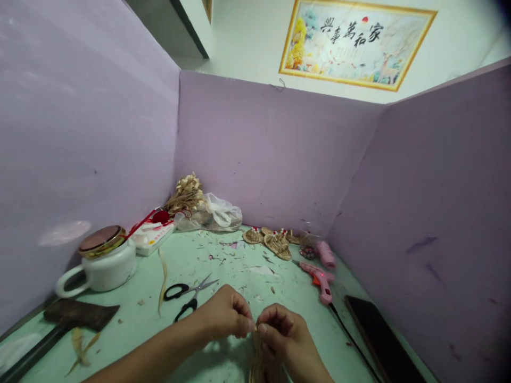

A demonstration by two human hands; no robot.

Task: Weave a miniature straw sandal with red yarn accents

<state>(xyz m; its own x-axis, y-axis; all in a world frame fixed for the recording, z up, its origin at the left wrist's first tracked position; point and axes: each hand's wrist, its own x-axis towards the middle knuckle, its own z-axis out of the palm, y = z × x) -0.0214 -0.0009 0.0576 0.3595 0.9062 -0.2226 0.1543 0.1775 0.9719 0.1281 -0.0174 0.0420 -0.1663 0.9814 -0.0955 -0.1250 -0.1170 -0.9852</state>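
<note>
My left hand [225,316] and my right hand [281,330] meet low in the head view, fingertips pinched together on thin straw strands [261,359] that hang down between them toward the bottom edge. Both hands are closed around the strands. Black-handled scissors [187,295] lie open on the green table just behind my left hand.
A white lidded mug [101,263] and a dark cleaver [80,314] sit at the left. A pink glue gun [321,279], woven straw pieces [275,242], a bead bag [307,247] and a black phone [379,340] lie to the right. Purple panels [271,154] wall the table.
</note>
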